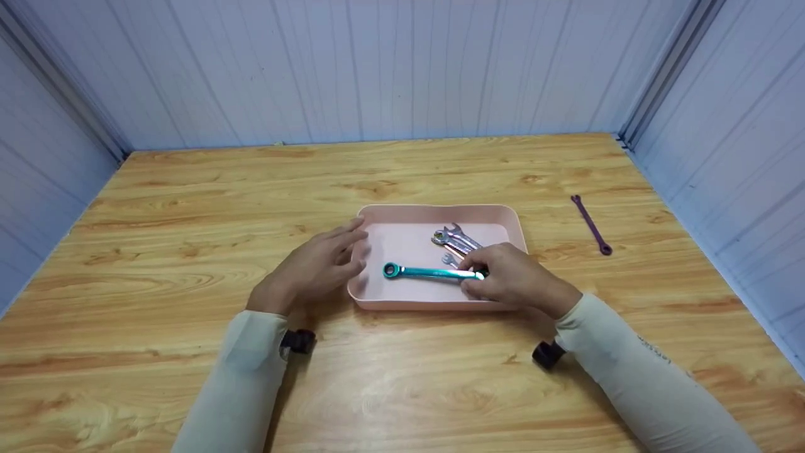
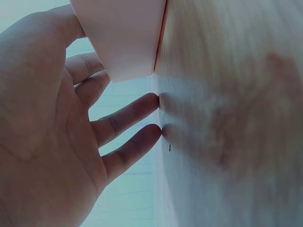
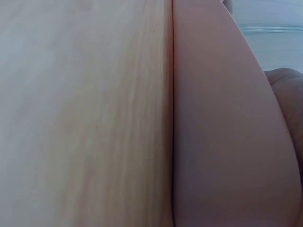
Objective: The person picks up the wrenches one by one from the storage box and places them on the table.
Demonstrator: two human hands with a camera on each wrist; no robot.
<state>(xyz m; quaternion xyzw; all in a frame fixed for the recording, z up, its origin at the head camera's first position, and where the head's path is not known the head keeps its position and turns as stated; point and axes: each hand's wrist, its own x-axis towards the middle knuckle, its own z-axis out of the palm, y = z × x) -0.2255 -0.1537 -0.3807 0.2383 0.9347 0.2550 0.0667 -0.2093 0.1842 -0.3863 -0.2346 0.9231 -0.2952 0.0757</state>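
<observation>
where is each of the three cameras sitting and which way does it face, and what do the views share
Head: worn on the head, looking forward and down at the wooden table; shows both sleeved forearms, the left hand beside the pink tray, and the right hand holding the teal wrench.
Left wrist: under the wrist, looking along the palm; shows the left hand, straight fingers touching the table, and a tray corner.
Right wrist: low at the tabletop, facing the tray's outer wall; only a sliver of hand shows.
Shared: tray and table appear in all three.

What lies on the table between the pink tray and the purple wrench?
Head view: only bare wooden table separates the pink tray from the purple wrench.
</observation>
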